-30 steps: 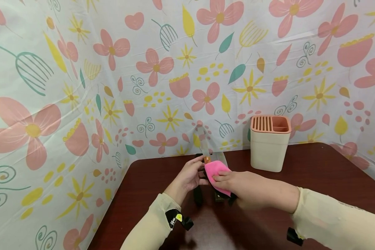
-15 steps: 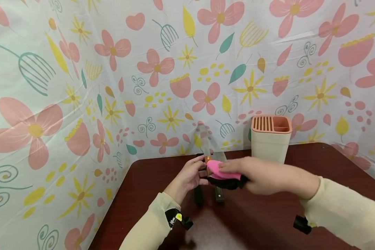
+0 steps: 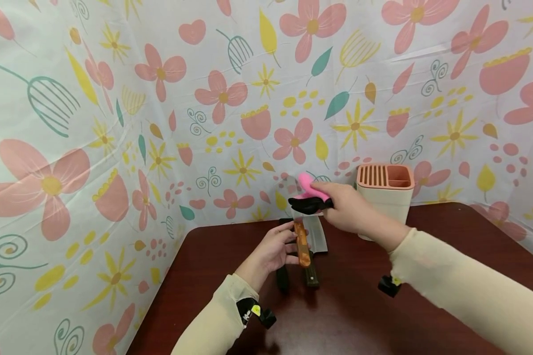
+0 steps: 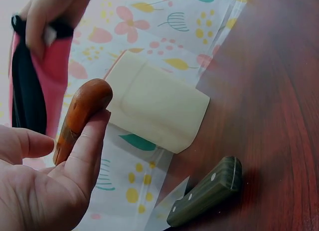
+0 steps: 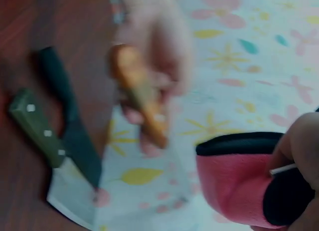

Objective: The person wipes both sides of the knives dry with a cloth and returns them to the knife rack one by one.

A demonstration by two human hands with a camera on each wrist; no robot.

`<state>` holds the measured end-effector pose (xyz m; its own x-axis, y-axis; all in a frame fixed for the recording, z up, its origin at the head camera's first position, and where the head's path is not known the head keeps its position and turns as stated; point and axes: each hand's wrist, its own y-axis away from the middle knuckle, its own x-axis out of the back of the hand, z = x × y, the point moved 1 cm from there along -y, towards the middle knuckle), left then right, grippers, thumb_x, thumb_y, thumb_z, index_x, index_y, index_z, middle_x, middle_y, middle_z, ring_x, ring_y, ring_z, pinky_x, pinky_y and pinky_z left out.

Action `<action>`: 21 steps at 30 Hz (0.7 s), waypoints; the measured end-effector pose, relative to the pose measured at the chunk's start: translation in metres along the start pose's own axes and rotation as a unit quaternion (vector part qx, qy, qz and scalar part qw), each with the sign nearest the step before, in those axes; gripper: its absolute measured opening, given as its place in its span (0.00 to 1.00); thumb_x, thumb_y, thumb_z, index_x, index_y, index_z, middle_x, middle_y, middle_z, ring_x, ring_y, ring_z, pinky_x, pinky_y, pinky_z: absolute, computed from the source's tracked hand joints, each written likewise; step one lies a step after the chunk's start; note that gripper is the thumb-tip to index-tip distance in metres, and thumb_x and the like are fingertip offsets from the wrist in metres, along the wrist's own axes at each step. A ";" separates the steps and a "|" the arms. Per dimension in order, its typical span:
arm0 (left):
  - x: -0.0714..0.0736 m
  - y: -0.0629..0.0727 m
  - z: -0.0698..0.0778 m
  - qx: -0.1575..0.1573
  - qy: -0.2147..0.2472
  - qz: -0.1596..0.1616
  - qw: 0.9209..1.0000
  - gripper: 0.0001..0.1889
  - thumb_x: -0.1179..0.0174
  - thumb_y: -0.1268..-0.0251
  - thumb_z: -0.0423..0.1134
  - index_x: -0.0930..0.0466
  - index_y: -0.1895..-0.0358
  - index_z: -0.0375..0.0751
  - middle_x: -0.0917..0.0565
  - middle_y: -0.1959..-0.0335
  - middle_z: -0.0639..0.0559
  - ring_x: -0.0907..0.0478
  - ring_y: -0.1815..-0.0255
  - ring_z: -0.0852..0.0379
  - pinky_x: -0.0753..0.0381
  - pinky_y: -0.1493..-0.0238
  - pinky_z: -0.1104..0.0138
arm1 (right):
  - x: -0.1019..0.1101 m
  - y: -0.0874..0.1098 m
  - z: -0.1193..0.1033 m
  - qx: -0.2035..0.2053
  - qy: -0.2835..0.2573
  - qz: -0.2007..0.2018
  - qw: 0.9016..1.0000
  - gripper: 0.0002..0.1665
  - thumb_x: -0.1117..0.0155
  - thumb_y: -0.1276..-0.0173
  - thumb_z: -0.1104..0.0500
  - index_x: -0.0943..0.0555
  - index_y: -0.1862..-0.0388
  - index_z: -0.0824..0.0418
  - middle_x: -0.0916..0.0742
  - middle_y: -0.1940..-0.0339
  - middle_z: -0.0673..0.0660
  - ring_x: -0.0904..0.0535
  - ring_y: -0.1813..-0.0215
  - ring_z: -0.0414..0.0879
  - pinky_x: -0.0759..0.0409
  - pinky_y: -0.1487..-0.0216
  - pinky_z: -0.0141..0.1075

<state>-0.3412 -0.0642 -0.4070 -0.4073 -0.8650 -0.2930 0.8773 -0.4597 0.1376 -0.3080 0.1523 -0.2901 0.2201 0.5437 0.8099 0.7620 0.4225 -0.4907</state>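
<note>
My left hand (image 3: 271, 249) holds a knife by its orange-brown handle (image 3: 302, 246), fingers and thumb around it, with the blade pointing up and away. In the right wrist view the blade (image 5: 178, 173) is blurred; in the head view the cloth covers most of it. A pink cloth (image 3: 309, 186) with black trim is pinched in my right hand (image 3: 346, 207), folded over, near the blade. Whether cloth and blade touch, I cannot tell. Beneath the held knife, a cleaver (image 3: 316, 236) with a dark green handle lies on the table beside a black-handled knife (image 3: 283, 280).
A cream knife holder (image 3: 395, 199) with a slotted orange top stands at the back right, partly behind my right forearm. The dark red table (image 3: 360, 305) ends at a flower-printed cloth wall (image 3: 222, 143) behind and to the left.
My right hand has lifted the pink cloth up and away from the handle to the blade's height, and the cloth now looks folded. The knife's handle has come into view; my left hand stays put.
</note>
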 end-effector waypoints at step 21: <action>0.005 0.000 -0.001 -0.029 0.024 -0.010 0.999 0.23 0.52 0.22 0.32 0.26 0.29 0.48 0.13 0.57 0.52 0.13 0.65 0.56 0.12 0.73 0.62 | -0.057 0.032 -0.034 0.042 0.059 -0.178 0.981 0.45 0.37 0.40 0.71 0.36 0.22 0.69 0.31 0.21 0.68 0.37 0.19 0.63 0.32 0.23 0.55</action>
<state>-0.3428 -0.0687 -0.4098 -0.4129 -0.8451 -0.3394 0.8831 -0.4627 0.0777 -0.2758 0.1098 -0.3412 0.0223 0.2655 0.9639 0.7520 0.6308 -0.1912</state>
